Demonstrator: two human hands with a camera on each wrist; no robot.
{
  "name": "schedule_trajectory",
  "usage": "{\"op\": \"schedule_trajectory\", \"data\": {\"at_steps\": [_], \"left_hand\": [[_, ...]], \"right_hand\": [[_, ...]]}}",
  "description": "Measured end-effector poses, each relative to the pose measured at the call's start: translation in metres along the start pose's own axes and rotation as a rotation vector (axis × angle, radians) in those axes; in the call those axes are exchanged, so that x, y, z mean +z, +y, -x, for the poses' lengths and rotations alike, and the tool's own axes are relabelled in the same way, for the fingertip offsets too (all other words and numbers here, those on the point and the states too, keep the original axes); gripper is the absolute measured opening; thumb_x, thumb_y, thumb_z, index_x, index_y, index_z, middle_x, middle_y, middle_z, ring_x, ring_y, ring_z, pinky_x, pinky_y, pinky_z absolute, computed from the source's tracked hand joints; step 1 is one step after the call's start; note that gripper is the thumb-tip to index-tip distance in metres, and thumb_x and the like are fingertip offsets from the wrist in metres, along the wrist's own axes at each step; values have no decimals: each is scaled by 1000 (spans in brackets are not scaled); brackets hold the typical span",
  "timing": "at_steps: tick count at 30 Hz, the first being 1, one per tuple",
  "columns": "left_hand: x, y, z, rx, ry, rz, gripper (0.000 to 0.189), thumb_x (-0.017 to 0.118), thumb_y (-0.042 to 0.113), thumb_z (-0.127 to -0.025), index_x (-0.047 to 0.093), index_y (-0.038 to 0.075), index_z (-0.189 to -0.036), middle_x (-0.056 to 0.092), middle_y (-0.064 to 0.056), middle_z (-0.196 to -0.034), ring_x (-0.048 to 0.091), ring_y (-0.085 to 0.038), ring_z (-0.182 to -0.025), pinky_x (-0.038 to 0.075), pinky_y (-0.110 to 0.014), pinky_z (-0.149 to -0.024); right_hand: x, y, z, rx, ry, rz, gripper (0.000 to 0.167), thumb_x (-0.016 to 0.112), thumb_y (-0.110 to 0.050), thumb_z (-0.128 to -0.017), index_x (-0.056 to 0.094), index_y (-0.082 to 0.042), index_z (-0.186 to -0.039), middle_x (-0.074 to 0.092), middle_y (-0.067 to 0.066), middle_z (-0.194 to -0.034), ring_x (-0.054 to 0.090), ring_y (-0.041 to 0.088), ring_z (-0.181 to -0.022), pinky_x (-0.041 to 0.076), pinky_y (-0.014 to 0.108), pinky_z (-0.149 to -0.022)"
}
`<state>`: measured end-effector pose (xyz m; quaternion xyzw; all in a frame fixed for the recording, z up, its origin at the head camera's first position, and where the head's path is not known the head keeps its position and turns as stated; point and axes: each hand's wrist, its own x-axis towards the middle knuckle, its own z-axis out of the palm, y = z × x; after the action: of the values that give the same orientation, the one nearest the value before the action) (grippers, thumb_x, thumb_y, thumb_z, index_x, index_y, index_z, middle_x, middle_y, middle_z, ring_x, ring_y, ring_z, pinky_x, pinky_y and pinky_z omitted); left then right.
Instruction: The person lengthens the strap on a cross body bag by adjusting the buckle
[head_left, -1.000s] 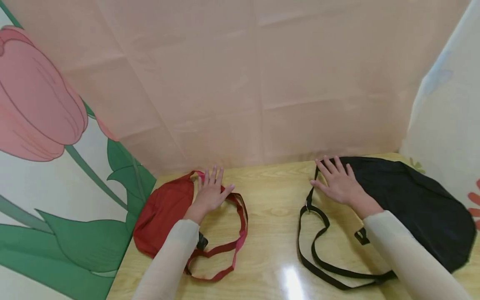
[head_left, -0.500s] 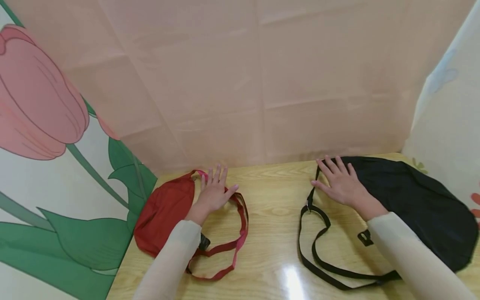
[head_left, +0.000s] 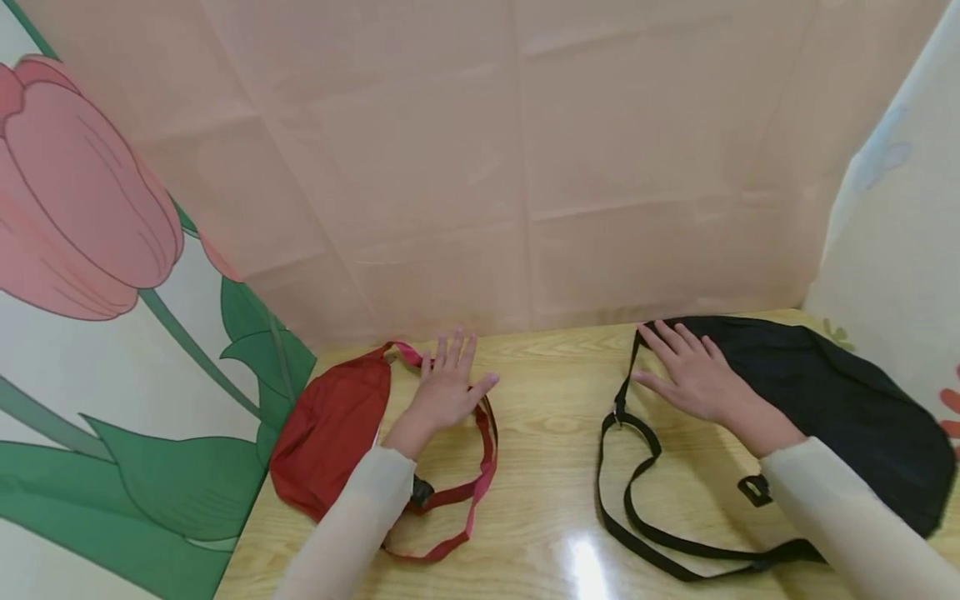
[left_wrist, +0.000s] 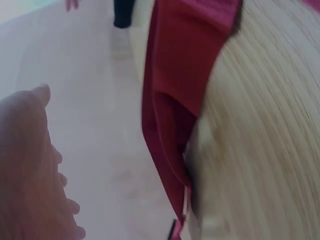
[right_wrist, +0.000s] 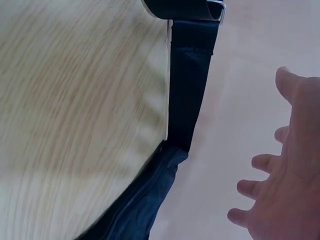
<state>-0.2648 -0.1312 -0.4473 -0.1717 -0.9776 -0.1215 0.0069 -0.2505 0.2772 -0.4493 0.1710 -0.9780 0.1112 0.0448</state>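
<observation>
On table (head_left: 551,417), red bag (head_left: 333,429), black bag (head_left: 821,396), far ends angled inward

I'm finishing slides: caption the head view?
Left hand hovers by a red bag, right hand by a black bag.

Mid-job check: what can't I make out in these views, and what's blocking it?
Head view: part of the red bag, behind the left sleeve.
Head view: a stretch of the red strap, behind the left hand.
Head view: where the black strap runs on, behind the right sleeve.
Right wrist view: most of the black bag, cut off by the bottom edge.
</observation>
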Motion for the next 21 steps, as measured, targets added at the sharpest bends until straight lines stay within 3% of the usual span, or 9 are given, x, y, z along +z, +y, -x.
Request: {"op": "schedule_trajectory", "data": {"at_steps": [7, 16, 21], "left_hand": [[-7, 24, 9, 74, -16, 24, 86, 25, 71, -101, 6, 17, -164, -10, -4, -170, -14, -32, -154, -1, -62, -120], [-7, 61, 22, 184, -54, 3, 83, 26, 71, -101, 6, 20, -164, -8, -1, -170, -12, -30, -155, 1, -60, -121], [-3, 83, 29, 264, -65, -32, 82, 28, 69, -102, 9, 20, -164, -6, -2, -170, -9, -28, -155, 3, -59, -122]], "right_hand": [[-6, 1, 19, -12, -16, -33, 86, 52, -58, -101, 11, -17, -164, 17, 24, -166, 15, 50, -149, 14, 73, -111], [-14, 5, 50, -130, 83, -64, 85, 65, -45, -97, 22, -11, -162, 30, 29, -158, 34, 56, -137, 30, 71, -102], [-16, 10, 70, -146, 94, -106, 84, 70, -41, -95, 24, -15, -162, 34, 29, -156, 39, 55, -133, 35, 68, -98]]}}
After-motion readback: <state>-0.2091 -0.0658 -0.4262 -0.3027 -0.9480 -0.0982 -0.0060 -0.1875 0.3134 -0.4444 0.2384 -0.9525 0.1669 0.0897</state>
